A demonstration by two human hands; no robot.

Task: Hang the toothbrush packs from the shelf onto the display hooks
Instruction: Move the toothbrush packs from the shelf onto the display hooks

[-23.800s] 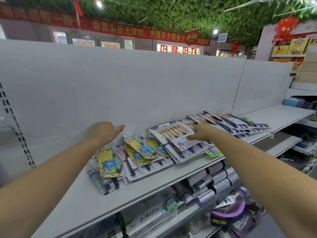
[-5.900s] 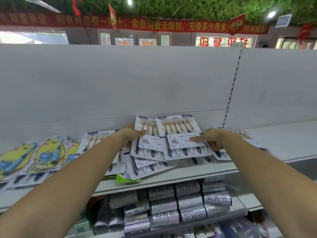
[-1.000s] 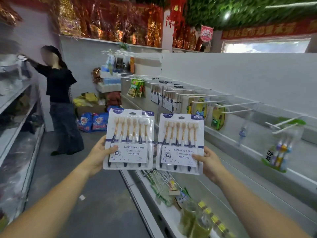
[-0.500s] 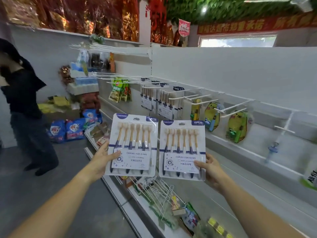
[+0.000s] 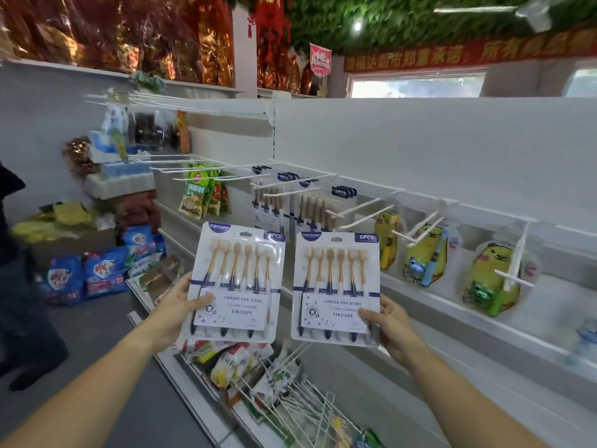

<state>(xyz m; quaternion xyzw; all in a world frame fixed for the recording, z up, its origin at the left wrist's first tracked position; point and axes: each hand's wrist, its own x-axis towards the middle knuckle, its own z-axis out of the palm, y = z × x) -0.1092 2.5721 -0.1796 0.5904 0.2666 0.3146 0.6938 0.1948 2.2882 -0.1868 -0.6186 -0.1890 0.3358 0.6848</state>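
Observation:
I hold two six-piece toothbrush packs upright in front of me. My left hand [image 5: 176, 310] grips the left toothbrush pack [image 5: 237, 282] by its lower left edge. My right hand [image 5: 392, 328] grips the right toothbrush pack [image 5: 337, 286] by its lower right edge. Behind them, white display hooks [image 5: 365, 215] stick out from the wall panel. Matching hung toothbrush packs [image 5: 307, 205] fill the hooks just behind my packs. Yellow cartoon toothbrush packs [image 5: 423, 253] hang on hooks to the right.
Loose white hooks and snack bags lie in the lower shelf tray [image 5: 290, 392]. Green snack bags [image 5: 200, 195] hang further left. Blue bags [image 5: 97, 270] are piled on the floor. A person in dark clothes [image 5: 16, 286] stands at the left edge of the aisle.
Both packs have come closer to the hooks with the matching packs. The view has swung left to right along the aisle, and the person has slid to the left edge.

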